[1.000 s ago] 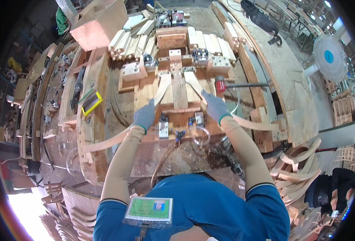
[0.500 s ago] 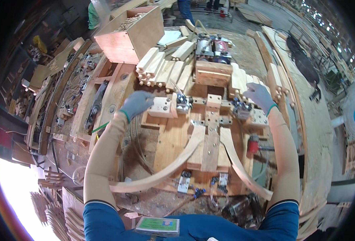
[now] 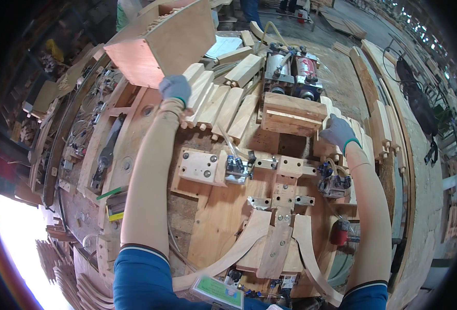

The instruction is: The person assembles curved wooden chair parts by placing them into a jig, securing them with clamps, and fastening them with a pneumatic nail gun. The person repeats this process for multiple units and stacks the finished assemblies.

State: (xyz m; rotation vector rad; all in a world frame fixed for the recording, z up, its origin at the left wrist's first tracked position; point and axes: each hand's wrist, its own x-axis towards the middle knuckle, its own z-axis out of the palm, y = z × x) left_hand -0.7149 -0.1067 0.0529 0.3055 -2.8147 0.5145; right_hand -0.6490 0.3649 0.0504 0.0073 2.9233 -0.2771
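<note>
My left hand (image 3: 175,88), in a grey glove, is at the left end of a row of pale wooden blocks (image 3: 227,111) with round dowel ends. Its fingers are mostly hidden behind the hand. My right hand (image 3: 338,130), gloved alike, is curled over a wooden block in the right-hand pile, just right of a thick wooden clamp block (image 3: 293,113). Between my arms stands a wooden jig (image 3: 285,194) with metal plates and small air fittings. Two curved wooden pieces lie in it, a left one (image 3: 246,240) and a right one (image 3: 309,258).
A plywood box (image 3: 182,44) of dowels stands at the far left. Two air cylinders (image 3: 293,70) sit behind the clamp block. A red-headed clamp (image 3: 339,233) is beside my right forearm. Hoses cross the bench, and a power tool (image 3: 104,155) lies to the left.
Both hands have moved from above the jig's sides to the block piles behind it, the left going farther away. The view has shifted, so the jig appears lower and closer.
</note>
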